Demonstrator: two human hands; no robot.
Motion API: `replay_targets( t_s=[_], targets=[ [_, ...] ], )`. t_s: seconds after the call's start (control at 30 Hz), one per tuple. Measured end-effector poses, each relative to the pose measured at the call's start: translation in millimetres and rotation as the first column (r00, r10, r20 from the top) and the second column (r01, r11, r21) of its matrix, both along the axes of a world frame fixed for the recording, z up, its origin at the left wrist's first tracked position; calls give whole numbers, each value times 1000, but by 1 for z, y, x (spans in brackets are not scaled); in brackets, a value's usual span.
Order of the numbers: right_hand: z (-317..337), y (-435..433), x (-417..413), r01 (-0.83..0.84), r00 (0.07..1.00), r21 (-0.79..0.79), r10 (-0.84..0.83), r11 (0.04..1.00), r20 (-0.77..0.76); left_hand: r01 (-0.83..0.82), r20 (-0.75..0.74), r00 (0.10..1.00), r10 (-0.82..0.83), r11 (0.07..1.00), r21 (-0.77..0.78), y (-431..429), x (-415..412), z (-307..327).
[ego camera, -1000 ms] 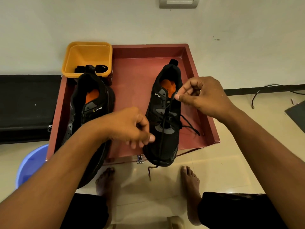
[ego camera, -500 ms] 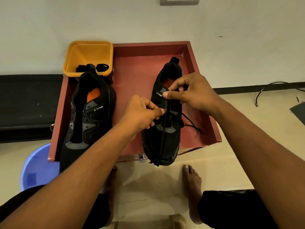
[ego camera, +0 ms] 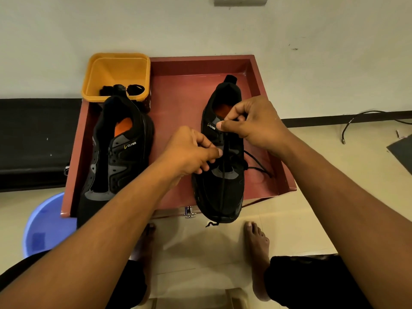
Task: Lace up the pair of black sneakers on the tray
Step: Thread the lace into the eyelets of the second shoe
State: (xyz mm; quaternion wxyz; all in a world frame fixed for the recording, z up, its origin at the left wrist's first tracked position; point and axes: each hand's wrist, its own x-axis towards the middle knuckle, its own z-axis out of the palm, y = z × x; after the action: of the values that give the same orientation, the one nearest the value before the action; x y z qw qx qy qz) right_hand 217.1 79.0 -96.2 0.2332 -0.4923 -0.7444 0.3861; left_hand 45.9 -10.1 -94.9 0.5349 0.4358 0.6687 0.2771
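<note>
- The right hand (ego camera: 252, 123) pinched the thin black shoelace (ego camera: 224, 159) above the black mesh sneaker (ego camera: 219, 197).
- The left hand (ego camera: 189, 152) pinched it lower down.
- The sneaker lay in the red rectangular tray (ego camera: 178, 85).

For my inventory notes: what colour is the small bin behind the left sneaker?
The bin is yellow-orange; the head view shows it best.

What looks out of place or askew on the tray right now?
Both sneakers overhang the near edge of the red tray: the right black sneaker clearly, the left black sneaker partly hidden by the left forearm. The black lace dangles past the right toe. Nothing looks spilled or damaged.
</note>
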Motion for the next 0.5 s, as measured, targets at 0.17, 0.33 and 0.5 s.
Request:
replay_targets(
  t_s=[0.17,0.33,0.5],
  targets=[
    [1,0,-2,-1,999,-53,-2,999,-51,100,62,994,-95,991,-88,-1,-14,11],
    [1,0,-11,-33,998,-56,30,998,-51,-1,16,1000,2,999,-52,-2,-23,7],
    [3,3,-17,-65,998,-11,65,998,-6,130,-2,991,-130,989,-69,-2,-28,11]
  ],
)
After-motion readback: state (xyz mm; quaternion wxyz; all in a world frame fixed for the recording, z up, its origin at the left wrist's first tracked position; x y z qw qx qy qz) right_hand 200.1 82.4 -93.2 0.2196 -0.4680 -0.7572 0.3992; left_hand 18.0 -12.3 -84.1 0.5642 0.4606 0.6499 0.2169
